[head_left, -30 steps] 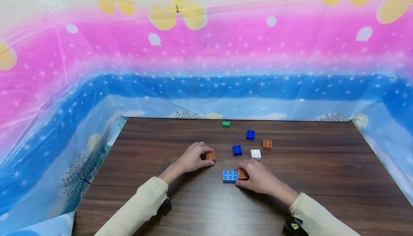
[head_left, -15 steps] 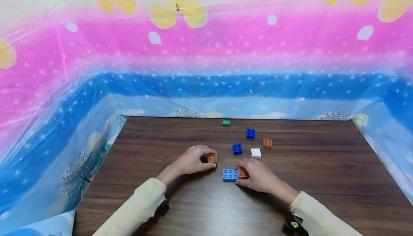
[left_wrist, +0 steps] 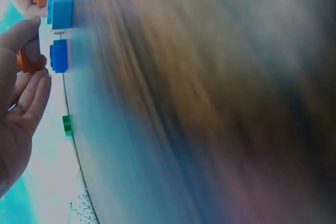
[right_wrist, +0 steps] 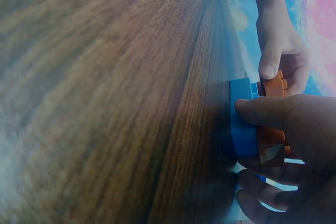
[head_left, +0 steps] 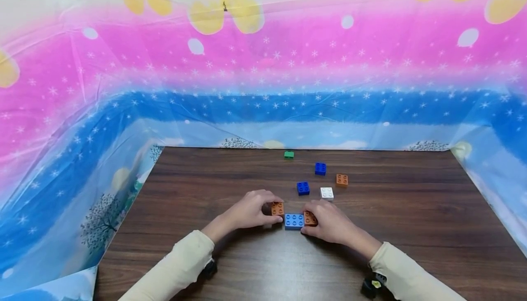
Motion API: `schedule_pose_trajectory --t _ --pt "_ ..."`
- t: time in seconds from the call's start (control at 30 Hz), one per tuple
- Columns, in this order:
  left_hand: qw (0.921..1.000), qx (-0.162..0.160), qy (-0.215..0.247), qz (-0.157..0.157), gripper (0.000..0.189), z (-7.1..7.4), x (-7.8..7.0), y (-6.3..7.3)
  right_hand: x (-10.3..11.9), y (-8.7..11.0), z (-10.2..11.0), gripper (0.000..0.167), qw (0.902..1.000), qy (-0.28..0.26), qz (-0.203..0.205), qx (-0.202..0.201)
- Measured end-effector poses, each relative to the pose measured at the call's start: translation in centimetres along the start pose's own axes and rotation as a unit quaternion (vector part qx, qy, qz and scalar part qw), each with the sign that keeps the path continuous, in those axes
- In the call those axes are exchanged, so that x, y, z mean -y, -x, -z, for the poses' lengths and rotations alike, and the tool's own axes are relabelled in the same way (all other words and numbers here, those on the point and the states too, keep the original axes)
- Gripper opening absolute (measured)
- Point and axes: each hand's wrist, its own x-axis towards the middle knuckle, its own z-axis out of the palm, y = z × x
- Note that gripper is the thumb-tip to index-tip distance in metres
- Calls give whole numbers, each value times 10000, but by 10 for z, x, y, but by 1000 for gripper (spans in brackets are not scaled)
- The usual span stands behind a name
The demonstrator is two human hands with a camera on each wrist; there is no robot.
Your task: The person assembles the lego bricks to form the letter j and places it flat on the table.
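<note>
My left hand (head_left: 252,209) pinches an orange toy building brick (head_left: 277,208) between thumb and fingertips, just left of a light blue brick (head_left: 294,221). This longer brick lies studs up on the table. A second orange brick (head_left: 309,218) sits on its right end, where my right hand (head_left: 329,223) grips with thumb in front and fingers behind, partly hiding it. From the right wrist, the thumb (right_wrist: 257,109) shows against the light blue brick's side (right_wrist: 241,90). In the left wrist view, the left hand's orange brick (left_wrist: 31,62) appears raised above the tabletop.
Behind the hands lie a near dark blue brick (head_left: 303,188), a white brick (head_left: 327,193), a farther dark blue brick (head_left: 320,169) and another orange brick (head_left: 341,180). A green brick (head_left: 289,155) is by the far edge of the wooden table (head_left: 197,173). Printed cloth (head_left: 263,109) surrounds the table's back and sides.
My left hand has moved right and slightly nearer with its orange brick, up to the left end of the light blue brick. My right hand has kept its hold in place.
</note>
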Motion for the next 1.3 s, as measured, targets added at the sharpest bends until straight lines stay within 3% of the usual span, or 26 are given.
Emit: schedule_pose_trajectory --t 0.7,1.3 --pt "9986 235 -79 -476 47 -9 -12 -3 1 0 2 35 10000 -63 -37 63" --pt "9991 352 -11 -225 41 -8 -16 -8 2 -2 2 35 9999 -102 -73 113"
